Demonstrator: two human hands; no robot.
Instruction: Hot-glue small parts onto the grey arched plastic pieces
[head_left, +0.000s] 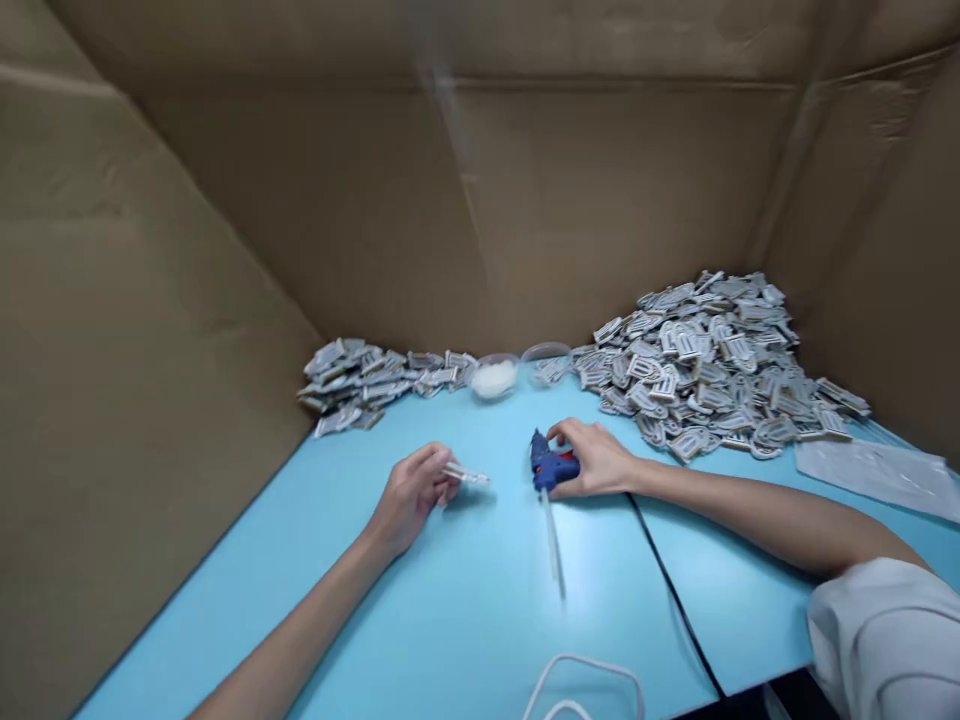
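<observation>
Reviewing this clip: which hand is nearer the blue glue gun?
Right: the right hand rests on the blue glue gun. The left hand is apart from it, off to its left, holding a clear glue stick.

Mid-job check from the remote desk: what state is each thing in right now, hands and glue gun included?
Left hand: pinching a clear glue stick.
Right hand: curled over the blue hot glue gun.
Blue hot glue gun: on the light blue table, clear stick extending from its rear.
Clear plastic bowl: holding white material.
Grey patterned pieces: heaped loosely.
</observation>
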